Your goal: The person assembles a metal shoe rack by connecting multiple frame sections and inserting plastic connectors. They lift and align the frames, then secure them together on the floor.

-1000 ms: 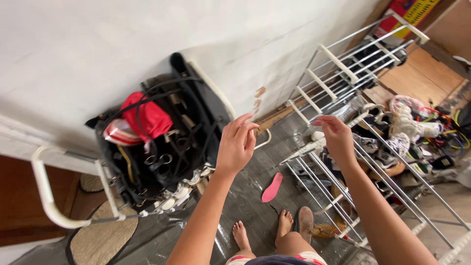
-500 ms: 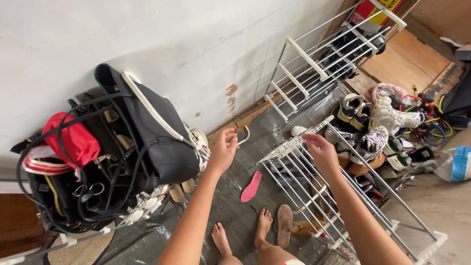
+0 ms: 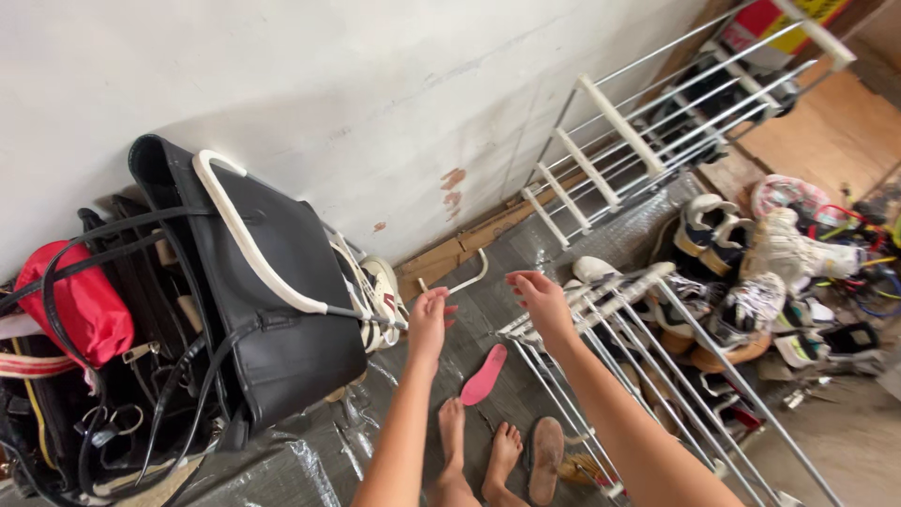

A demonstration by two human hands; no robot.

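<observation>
your left hand (image 3: 429, 317) spread, empty | right hand (image 3: 542, 299) spread, touching wire rack (image 3: 648, 324) | rack looked light, stiff; grip its white top rail

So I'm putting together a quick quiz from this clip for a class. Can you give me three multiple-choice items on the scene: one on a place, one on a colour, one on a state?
1. Where does the insole lie?
A. On the floor between the two hands
B. On top of the black bag
C. On the rack's top rail

2. What colour is the pouch at the far left?
A. Blue
B. Red
C. Green

3. How are the left hand and right hand?
A. Both gripping a shoe
B. Both empty, held above the floor
C. One closed around the bag's handle

Answers:
1 A: the pink insole lies flat on the grey floor below and between the hands.
2 B: the pouch beside the black bag is plainly red.
3 B: neither hand holds anything, and the fingers are loose beside the metal rack.
</observation>
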